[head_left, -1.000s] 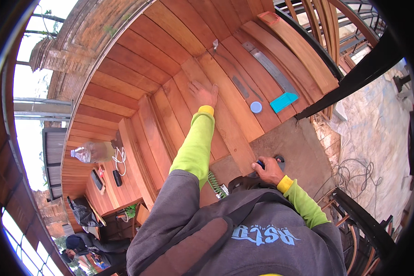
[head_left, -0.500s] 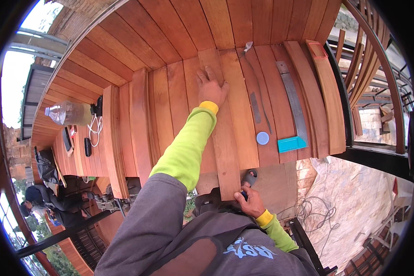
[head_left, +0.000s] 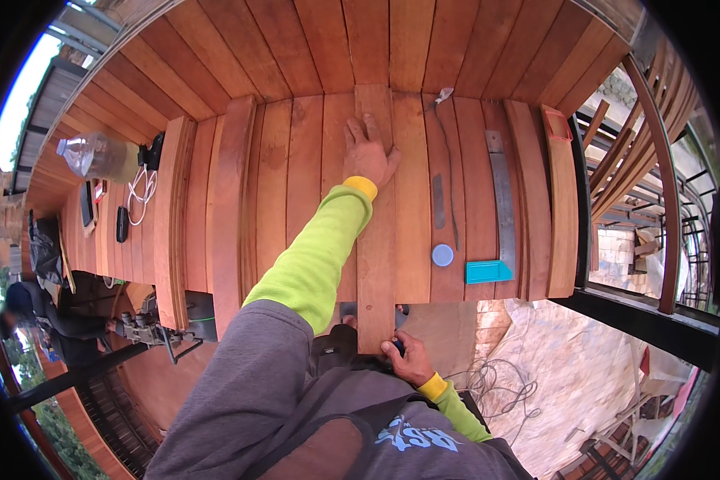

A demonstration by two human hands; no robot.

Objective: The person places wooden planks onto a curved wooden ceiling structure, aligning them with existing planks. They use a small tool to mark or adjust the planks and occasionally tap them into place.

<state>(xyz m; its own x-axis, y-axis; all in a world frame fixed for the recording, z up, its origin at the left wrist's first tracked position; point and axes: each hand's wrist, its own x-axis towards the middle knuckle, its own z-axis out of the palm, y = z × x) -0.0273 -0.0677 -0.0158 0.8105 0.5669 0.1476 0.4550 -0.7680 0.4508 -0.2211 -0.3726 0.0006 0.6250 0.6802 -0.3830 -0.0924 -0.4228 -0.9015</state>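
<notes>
A long wooden plank (head_left: 374, 264) lies over the slatted wooden bench (head_left: 412, 240), its near end sticking out past the front edge towards my body. My left hand (head_left: 370, 154) rests on the far part of this plank, palm down and fingers spread. At the near end, my right hand (head_left: 412, 362) is closed at the plank's corner around a small dark blue object (head_left: 400, 346). Most of that object is hidden by the fingers, so its kind does not show.
Right of the plank lie a metal ruler (head_left: 501, 192), a turquoise triangular tool (head_left: 488, 272), a round blue lid (head_left: 442, 255) and a thin dark cord. Stacked boards (head_left: 176, 224), a plastic bottle (head_left: 96, 157) and a white cable stand left. Another person (head_left: 52, 320) works at far left.
The view has turned slightly, so the bench and plank appear straighter. Both hands keep their places on the plank, the left flat on top and the right at the near end.
</notes>
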